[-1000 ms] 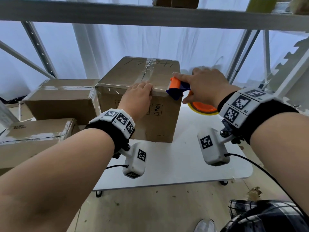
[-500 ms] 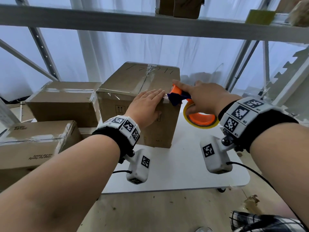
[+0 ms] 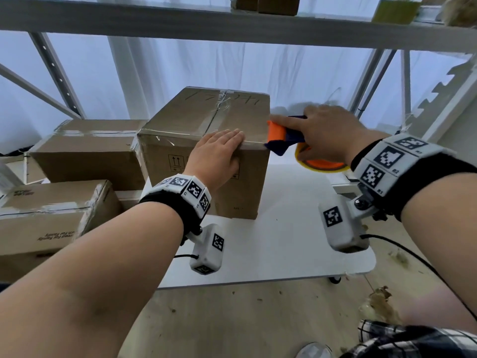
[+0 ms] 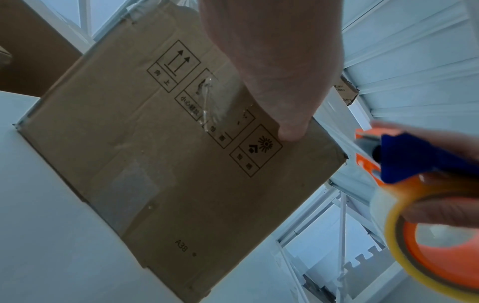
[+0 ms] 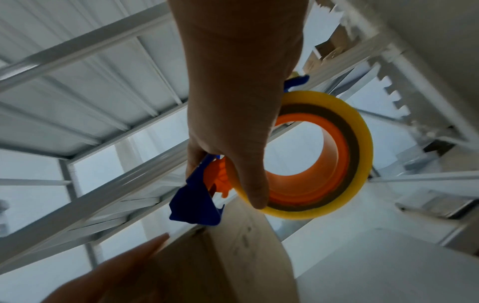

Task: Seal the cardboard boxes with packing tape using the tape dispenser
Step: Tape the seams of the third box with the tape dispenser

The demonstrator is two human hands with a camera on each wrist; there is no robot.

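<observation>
Setting: white desk (image 3: pixel 296 241) under metal shelving.
Box: the cardboard box (image 3: pixel 196 120) stands at 12 o'clock on your desk.
Left hand (image 3: pixel 216 153): fingers straight and together, you flatten tape over the near top edge.
Right hand (image 3: pixel 327 133): fingers clamped on the tape dispenser (image 3: pixel 286 139) at the box's 3 o'clock corner, likely to cut.
Hidden: blade and tape end.

White curtain (image 3: pixel 180 71) behind metal shelving (image 3: pixel 232 24)
</observation>
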